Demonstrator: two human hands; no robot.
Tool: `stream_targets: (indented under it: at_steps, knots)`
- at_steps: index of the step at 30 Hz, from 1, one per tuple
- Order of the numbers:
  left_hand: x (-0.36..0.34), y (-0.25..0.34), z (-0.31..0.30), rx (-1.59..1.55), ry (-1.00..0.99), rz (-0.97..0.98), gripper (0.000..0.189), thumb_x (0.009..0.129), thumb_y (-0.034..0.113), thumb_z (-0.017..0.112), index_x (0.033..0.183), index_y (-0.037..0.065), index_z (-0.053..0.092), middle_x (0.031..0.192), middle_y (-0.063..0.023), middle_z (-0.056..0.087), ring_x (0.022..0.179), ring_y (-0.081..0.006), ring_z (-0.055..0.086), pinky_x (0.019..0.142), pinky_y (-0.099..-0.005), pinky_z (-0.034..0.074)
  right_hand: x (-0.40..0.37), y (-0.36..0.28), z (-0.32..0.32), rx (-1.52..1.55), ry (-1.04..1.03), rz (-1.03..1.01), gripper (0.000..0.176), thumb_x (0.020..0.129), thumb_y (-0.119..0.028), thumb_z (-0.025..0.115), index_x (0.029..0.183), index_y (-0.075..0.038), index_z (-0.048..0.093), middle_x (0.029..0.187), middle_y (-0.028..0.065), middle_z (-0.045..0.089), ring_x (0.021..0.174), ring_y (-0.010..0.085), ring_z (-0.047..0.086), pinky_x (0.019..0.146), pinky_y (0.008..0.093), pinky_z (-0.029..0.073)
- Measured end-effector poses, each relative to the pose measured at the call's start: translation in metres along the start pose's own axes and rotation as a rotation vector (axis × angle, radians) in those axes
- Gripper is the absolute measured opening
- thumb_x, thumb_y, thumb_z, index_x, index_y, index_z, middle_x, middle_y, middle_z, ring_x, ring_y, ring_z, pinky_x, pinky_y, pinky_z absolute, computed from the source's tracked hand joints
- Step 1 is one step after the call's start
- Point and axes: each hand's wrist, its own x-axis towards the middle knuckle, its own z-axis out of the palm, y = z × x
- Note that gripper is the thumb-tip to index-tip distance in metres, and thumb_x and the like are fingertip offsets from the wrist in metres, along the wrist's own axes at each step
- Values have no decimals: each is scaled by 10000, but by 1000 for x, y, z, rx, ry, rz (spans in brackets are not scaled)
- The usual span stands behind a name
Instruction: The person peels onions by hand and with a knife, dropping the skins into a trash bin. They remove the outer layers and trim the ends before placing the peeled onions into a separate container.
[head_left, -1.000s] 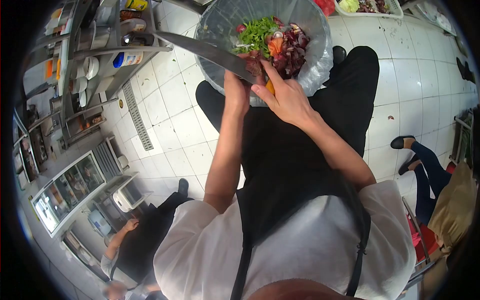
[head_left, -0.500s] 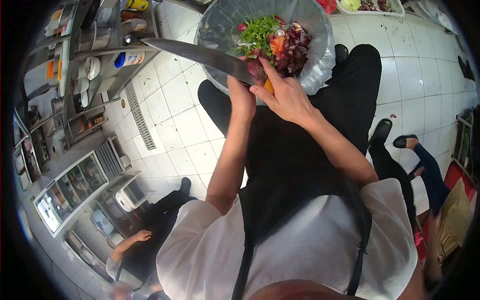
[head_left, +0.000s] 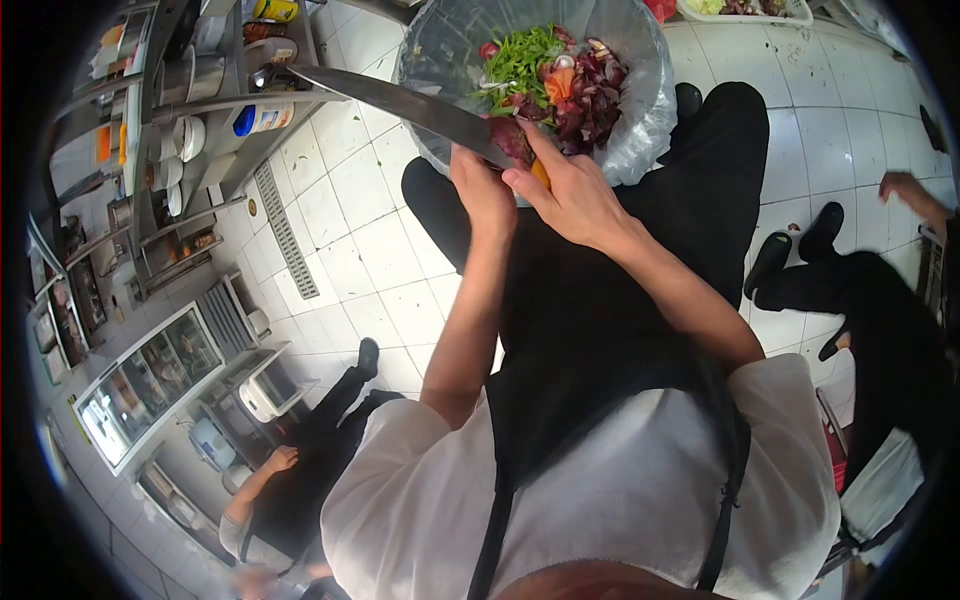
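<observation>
My left hand (head_left: 480, 185) is closed on the handle of a large knife (head_left: 400, 100), whose blade points up and to the left. My right hand (head_left: 575, 200) pinches a small orange vegetable piece (head_left: 540, 176) against the knife's heel. Most of the piece is hidden by my fingers. Both hands are over the near rim of a bin lined with a clear bag (head_left: 645, 110). The bin holds vegetable scraps (head_left: 550, 75): green leaves, purple peelings and orange bits. My black apron and legs lie below the hands.
Metal shelving (head_left: 200, 100) with containers and bowls stands at the left, beside a floor drain (head_left: 285, 230) in the white tiles. One person (head_left: 290, 490) crouches at the lower left. Another person in dark clothes (head_left: 880, 330) is close at the right. A tray (head_left: 740, 10) sits at the top.
My hands and the knife have barely shifted. At the right, a person in dark clothes has come in closer, and the legs in blue trousers are no longer seen.
</observation>
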Motion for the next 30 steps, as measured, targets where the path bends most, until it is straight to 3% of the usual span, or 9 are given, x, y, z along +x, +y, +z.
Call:
stream_targets:
  at_steps: [2,3,10,16,20,21,24,28,30]
  knots:
    - [5,25,-1,-291,-31,-390,404,1048,324,359,1128,-8,574,965,-57,627,865,-155,595,777,-302,488,-1,-1,-4,-98,-31,2,721,959,-416,569,1426,83,342,698,194,650,641,387,648,607,441,502]
    - [12,22,-9,3,-190,-338,389,1034,313,394,1118,-13,588,998,-80,631,873,-172,603,784,-317,496,0,0,-5,-147,-46,-6,725,959,-416,569,1424,91,338,696,191,650,639,386,647,602,442,501]
    - [4,-10,-13,153,-144,148,396,1063,269,331,1147,-41,563,1053,-113,638,923,-186,604,833,-314,489,-2,-2,2,-64,-10,4,722,967,-413,553,1416,110,337,697,194,648,641,387,645,601,437,500]
    - [-10,-13,-8,310,-29,164,426,1060,315,311,1139,-17,566,1062,-102,631,961,-183,605,887,-321,481,3,0,3,204,65,-4,708,970,-412,547,1408,107,346,736,222,644,682,400,649,646,444,503]
    - [3,-10,-7,-182,-158,-75,410,1052,315,325,1174,-7,547,1083,-98,611,959,-213,607,907,-343,481,1,-2,-2,23,7,-2,725,968,-437,536,1402,113,349,750,232,653,703,418,650,675,460,507]
    - [1,0,-4,-330,-132,-217,441,1061,328,282,1270,-2,488,1193,-113,596,1054,-204,592,906,-334,484,0,0,0,-18,-14,21,744,965,-459,526,1399,118,350,757,243,658,717,435,651,693,474,512]
    - [5,-2,-7,-75,-39,-119,451,1063,333,278,1266,-8,493,1187,-124,589,1062,-214,586,937,-338,467,-2,-3,2,-21,-55,62,756,962,-482,513,1401,113,355,765,249,666,728,455,650,716,489,517]
    - [6,-23,-9,335,84,294,385,1050,309,340,1225,-7,472,1075,-100,572,972,-175,560,852,-311,461,-2,-7,2,56,-76,81,712,964,-465,510,1386,94,387,773,248,669,751,468,650,736,490,518]
    - [-8,-9,0,224,46,220,385,1053,309,329,1221,-11,460,1077,-101,562,970,-163,545,838,-292,452,3,-3,9,155,14,52,666,965,-451,513,1376,63,412,790,249,672,775,475,651,743,495,517]
